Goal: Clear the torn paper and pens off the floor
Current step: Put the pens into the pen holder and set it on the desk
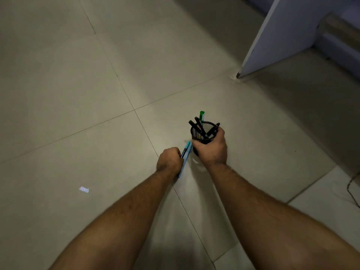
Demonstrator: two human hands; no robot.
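Writing cannot be read on any of the pens. Nearest, the left hand is clenched around blue pens, their tips slanted up toward the black mesh pen holder just beside them, which is gripped around its wall by the curled fingers of the right hand above the tiled floor. Black pens and a green marker are held in the cup, a small torn paper scrap lies on the floor well to the left, and a white panel stands far off at the right.

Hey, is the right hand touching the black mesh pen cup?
Touching. The head view shows the right hand wrapped around the black mesh pen cup, fingers curled against its wall.
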